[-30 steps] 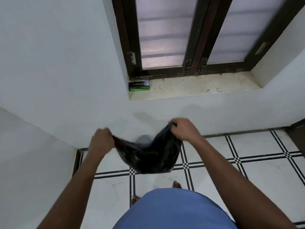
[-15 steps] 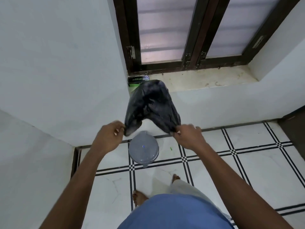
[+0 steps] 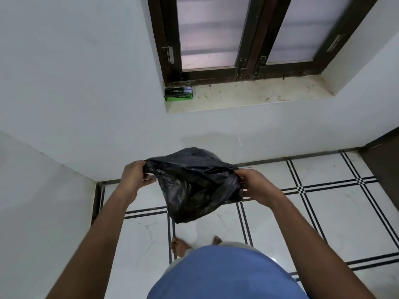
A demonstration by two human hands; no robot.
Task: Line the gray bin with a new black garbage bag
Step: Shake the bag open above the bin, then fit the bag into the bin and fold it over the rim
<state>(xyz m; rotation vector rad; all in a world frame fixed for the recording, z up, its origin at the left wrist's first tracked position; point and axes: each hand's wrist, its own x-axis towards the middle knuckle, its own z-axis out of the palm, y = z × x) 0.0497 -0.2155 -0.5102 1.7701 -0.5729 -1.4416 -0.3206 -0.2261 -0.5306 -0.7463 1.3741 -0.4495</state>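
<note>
Fingers (image 3: 149, 175) of both hands pinch crinkled black garbage bag (image 3: 194, 186).

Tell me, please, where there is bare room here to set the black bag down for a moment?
The window sill is bare from the green box rightward. Floor tiles right of the right hand are bare too. It is crowded under the black bag, near the feet.

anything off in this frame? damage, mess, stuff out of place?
Nothing damaged or spilled. The black garbage bag is held in mid-air between the left hand and right hand. The window sill is stained. The gray bin is out of sight.
</note>
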